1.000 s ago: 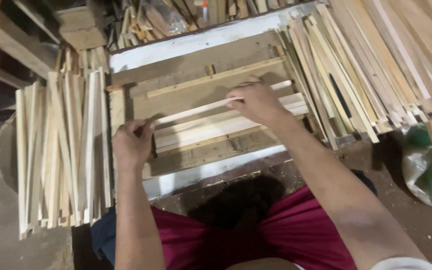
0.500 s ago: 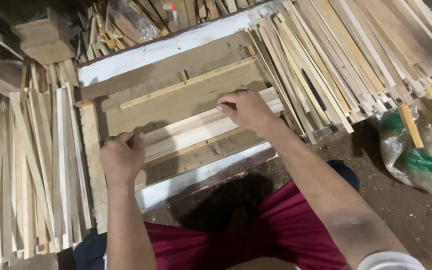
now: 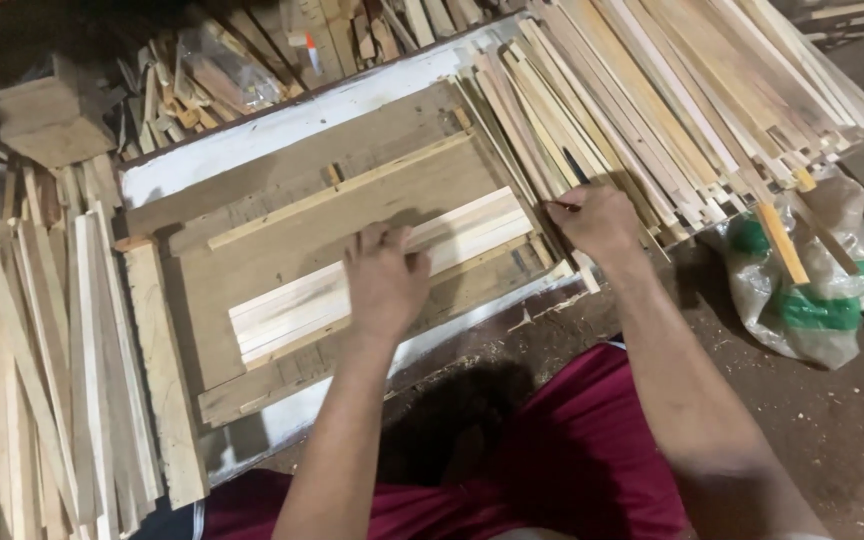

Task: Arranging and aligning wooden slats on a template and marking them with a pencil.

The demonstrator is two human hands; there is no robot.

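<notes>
My left hand lies flat, fingers spread, on a row of pale wooden slats laid side by side on a worn wooden board. My right hand is off to the right, at the near ends of a big pile of long slats. Its fingers are curled over those ends. A thin dark tip sticks out by the thumb, and what the hand grips is hidden.
A white-edged frame borders the board. Another stack of slats lies at the left, with wood scraps and a block behind. A plastic bag sits on the dirt floor at the right. My red shorts are below.
My left hand moved right onto the middle of the laid slats. My right hand left them and reached over to the pile at the right. The view shifted.
</notes>
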